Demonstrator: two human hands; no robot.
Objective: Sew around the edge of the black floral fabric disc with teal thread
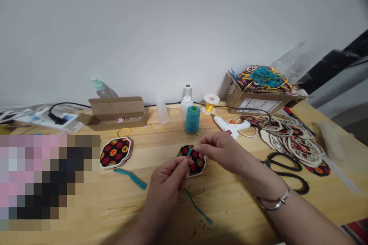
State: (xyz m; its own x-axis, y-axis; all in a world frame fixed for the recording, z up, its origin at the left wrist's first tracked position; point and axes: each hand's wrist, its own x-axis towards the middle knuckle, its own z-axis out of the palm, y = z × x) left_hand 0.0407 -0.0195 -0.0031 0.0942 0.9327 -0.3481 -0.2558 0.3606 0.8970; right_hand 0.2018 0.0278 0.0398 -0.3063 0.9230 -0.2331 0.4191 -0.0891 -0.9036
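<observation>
Over a patterned black fabric piece with a pale scalloped edge (199,164), both hands are closed in a pinch. My left hand (169,180) grips a bundle of teal thread (189,153), its loose tail (198,206) trailing onto the table below. Just right of it, my right hand (222,151) has thumb and forefinger pinched at the upper end of the teal thread; the exact spot held is hidden by the fingertips. A stack of similar patterned pieces (115,153), with a yellow loop and a teal tassel (132,178), lies to the left.
Behind the hands stand a teal thread cone (192,120), a yellow thread spool (210,104) and a white glue gun (230,125). Black-handled scissors (287,162) and wooden cutouts (301,145) lie right. A filled cardboard box (255,103) and an open carton (117,111) sit near the wall.
</observation>
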